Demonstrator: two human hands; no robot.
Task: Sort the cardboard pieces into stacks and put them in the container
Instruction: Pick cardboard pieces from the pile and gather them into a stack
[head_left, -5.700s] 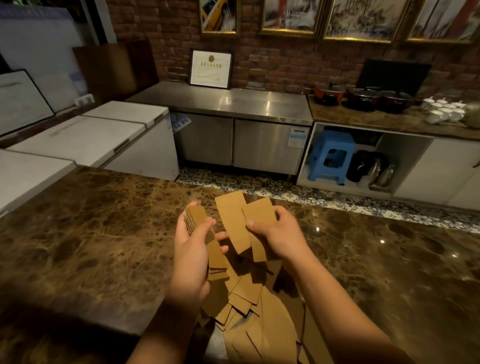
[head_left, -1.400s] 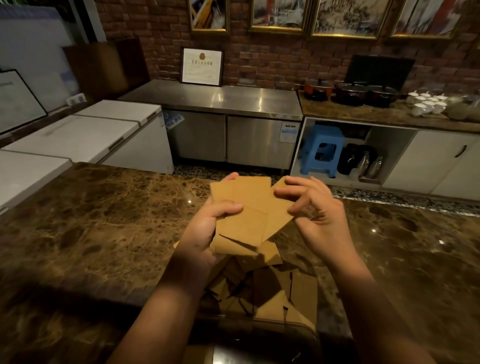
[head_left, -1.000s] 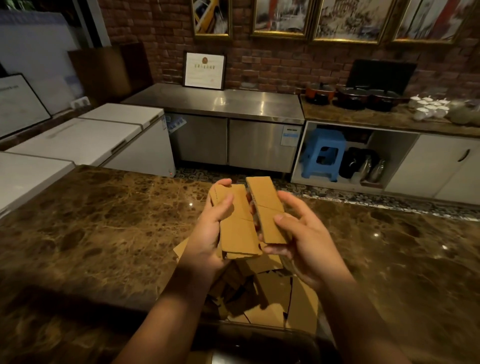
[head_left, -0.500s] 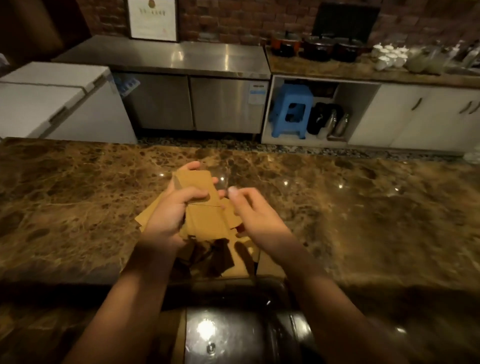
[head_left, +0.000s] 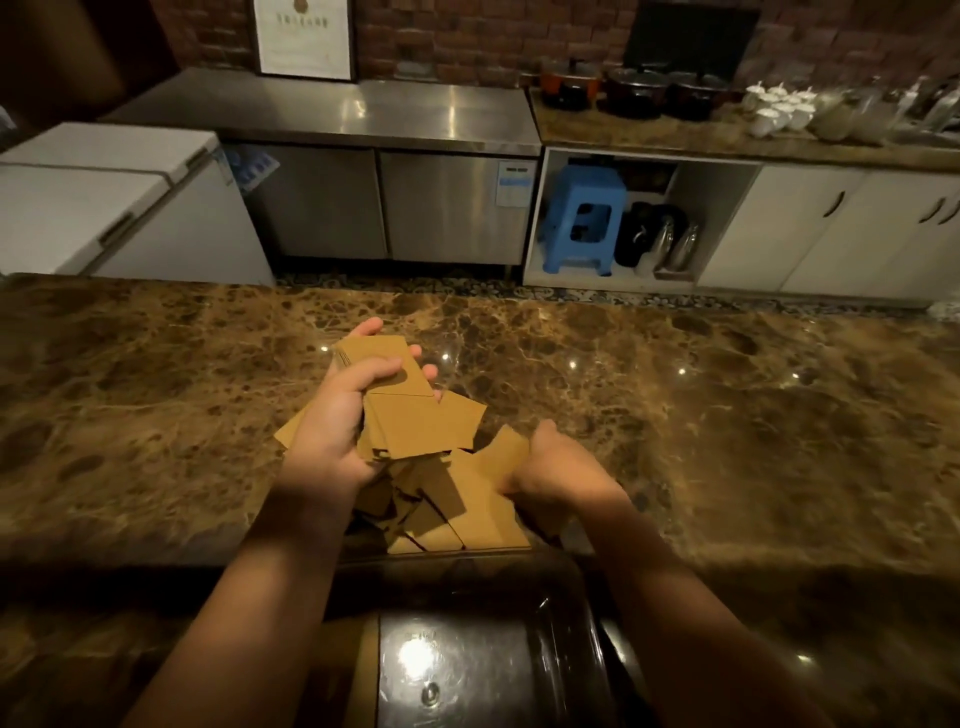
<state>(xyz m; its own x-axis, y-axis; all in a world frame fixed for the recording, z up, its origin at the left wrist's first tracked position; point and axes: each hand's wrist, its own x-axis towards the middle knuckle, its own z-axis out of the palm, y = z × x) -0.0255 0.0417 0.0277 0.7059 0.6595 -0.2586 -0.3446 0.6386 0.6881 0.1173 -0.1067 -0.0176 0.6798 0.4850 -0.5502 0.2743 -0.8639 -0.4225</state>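
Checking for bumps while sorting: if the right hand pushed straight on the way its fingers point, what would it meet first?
The right hand reaches left into the loose cardboard pile on the marble counter. It would likely meet those pieces first, then perhaps the left hand and its stack; depth is unclear.

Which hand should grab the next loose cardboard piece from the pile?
Right. The right hand is down at the loose pile, while the left hand is full, gripping the gathered stack.

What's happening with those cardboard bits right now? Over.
Left hand gripping a cardboard stack. Right hand down on the loose cardboard pile, grip unclear. Marble counter otherwise unobstructed.
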